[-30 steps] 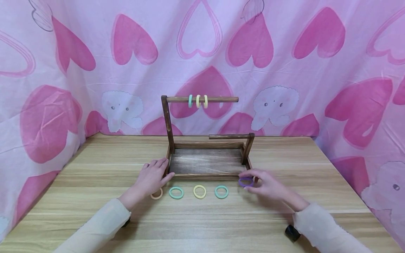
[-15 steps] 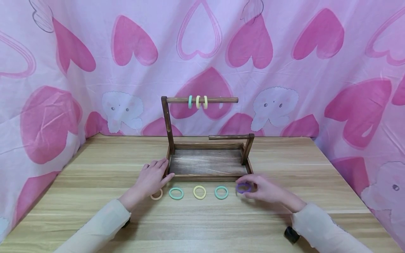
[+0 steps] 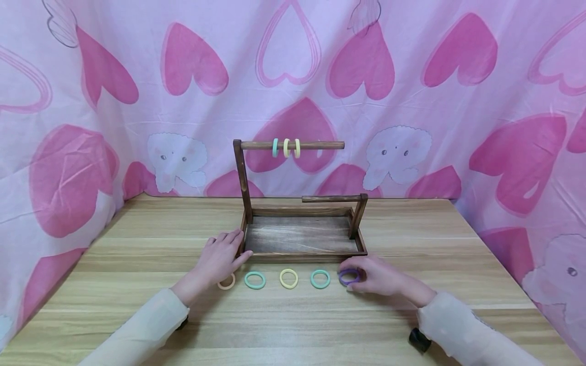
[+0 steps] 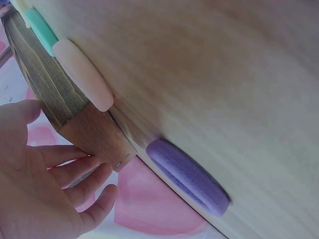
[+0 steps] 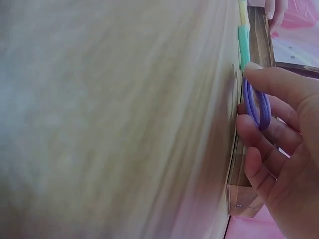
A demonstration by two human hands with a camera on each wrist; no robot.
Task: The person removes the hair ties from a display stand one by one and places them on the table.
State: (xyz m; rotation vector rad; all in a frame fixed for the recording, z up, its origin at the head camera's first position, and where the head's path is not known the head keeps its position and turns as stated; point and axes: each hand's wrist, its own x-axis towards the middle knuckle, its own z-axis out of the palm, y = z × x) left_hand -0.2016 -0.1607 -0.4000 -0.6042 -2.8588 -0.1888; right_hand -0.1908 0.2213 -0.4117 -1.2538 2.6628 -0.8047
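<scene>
In the head view my right hand [image 3: 380, 276] pinches a purple hair tie [image 3: 349, 282] near the wooden rack's front right corner. The right wrist view shows that purple hair tie [image 5: 250, 107] tilted between thumb and fingers. My left hand [image 3: 218, 256] rests on the left end of the dark wooden rack [image 3: 302, 256], fingers loosely extended. By that hand lies a peach hair tie [image 3: 226, 288], partly hidden from the head camera. Another purple hair tie [image 4: 188, 178] lies on the table in the left wrist view. Mint [image 3: 255, 287], yellow [image 3: 289, 287] and mint [image 3: 320, 287] ties continue the row.
The rack's high bar [image 3: 320, 145] carries one mint tie [image 3: 275, 148] and two yellow ties [image 3: 287, 148]. A lower bar [image 3: 329, 199] extends leftward from the right post [image 3: 358, 216]. Behind the wooden table [image 3: 293, 325] hangs a pink heart-print curtain [image 3: 293, 66].
My right hand has moved the purple hair tie toward me and slightly left, from the rack's corner to the right end of the row. The left hand has stayed put.
</scene>
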